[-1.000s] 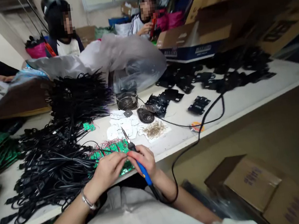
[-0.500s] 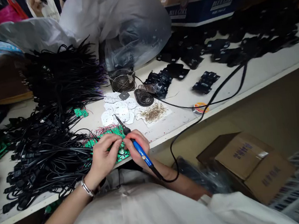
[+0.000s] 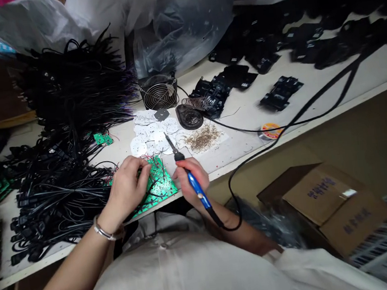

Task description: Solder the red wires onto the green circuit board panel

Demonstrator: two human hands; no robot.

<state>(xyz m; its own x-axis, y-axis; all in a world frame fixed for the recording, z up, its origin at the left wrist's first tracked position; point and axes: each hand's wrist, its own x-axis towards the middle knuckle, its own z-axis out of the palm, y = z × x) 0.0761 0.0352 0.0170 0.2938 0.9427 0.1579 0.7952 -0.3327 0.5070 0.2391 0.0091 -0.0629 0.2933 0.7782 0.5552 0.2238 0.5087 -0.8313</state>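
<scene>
My right hand (image 3: 194, 178) is closed around the blue handle of a soldering iron (image 3: 198, 188), whose tip points up and away over white round pieces (image 3: 159, 134). My left hand (image 3: 130, 182) is pinched, thumb against fingers, over the left part of a green circuit board panel (image 3: 162, 179). Whatever lies between those fingertips is too small or hidden to make out. Thin red and black wires stick up from the panel beside the left hand. The two hands are apart, with the panel showing between them.
Black power cords (image 3: 62, 192) pile up on the left. Behind the white pieces stand a small fan (image 3: 159, 93) and a coil-spring iron stand (image 3: 190, 115). Brown bits lie on a sheet (image 3: 205, 139). A solder spool (image 3: 269, 131) sits near the edge, under the iron's cable (image 3: 251, 157).
My hands have moved apart: the right, with the soldering iron, went right, and the left went slightly left. More of the green panel shows between them. The camera view has shifted too.
</scene>
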